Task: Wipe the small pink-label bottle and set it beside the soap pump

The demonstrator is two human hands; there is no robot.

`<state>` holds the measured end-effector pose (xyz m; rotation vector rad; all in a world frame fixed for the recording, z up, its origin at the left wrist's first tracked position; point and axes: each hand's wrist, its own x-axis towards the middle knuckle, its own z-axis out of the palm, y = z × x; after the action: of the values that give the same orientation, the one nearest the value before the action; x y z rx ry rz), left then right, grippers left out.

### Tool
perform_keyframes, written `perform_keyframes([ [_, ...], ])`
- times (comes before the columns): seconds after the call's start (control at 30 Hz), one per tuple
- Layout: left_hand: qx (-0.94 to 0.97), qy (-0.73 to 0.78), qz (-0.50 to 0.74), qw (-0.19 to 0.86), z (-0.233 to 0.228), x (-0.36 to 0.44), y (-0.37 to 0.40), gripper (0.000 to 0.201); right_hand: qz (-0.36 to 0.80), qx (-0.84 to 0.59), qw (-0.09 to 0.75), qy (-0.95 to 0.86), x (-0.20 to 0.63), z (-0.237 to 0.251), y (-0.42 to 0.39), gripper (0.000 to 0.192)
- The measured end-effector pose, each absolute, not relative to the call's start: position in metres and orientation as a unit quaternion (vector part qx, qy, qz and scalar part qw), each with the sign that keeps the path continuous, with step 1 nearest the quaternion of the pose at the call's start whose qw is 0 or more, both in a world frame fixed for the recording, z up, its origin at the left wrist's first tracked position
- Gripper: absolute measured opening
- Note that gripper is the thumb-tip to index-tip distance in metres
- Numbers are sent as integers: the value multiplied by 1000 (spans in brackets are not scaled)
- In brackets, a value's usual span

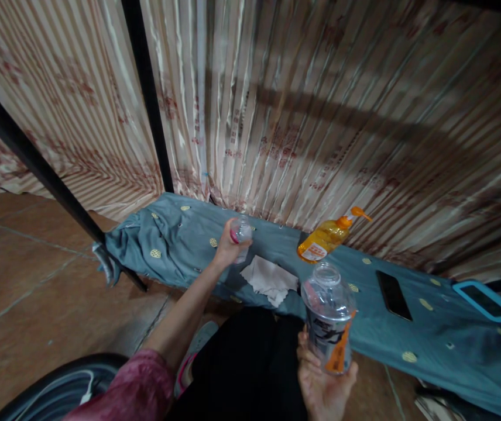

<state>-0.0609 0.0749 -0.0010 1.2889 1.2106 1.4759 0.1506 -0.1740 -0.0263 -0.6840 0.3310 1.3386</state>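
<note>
My left hand (pixel 226 245) reaches out over the blue-grey cloth-covered bench (pixel 175 240) and grips a small clear bottle (pixel 242 234) with a pink band. My right hand (pixel 323 383) holds a larger clear plastic bottle (pixel 329 316) upright near my lap; its mouth is uncapped and its label is black and orange. A crumpled white cloth (pixel 270 279) lies on the bench between the two hands. An orange pump bottle (pixel 327 238) stands tilted against the curtain behind it.
A black phone (pixel 393 294) and a blue-cased tablet (pixel 486 299) lie on the bench to the right. A striped curtain (pixel 321 117) hangs behind the bench. Black metal bars (pixel 149 99) cross at the left, above a brown tiled floor (pixel 35 280).
</note>
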Motion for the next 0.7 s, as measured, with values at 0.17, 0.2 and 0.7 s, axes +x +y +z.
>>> perform_keyframes([
  [0.17,535,436,557,463,-10,-10,66,83,614,-303,715,142,154,-31,-176,104],
  [0.2,546,432,550,461,-12,-1,63,83,614,-303,715,139,155,-32,-177,104],
  [0.7,629,425,496,421,-20,10,45,95,617,-320,711,107,156,-30,-176,111],
])
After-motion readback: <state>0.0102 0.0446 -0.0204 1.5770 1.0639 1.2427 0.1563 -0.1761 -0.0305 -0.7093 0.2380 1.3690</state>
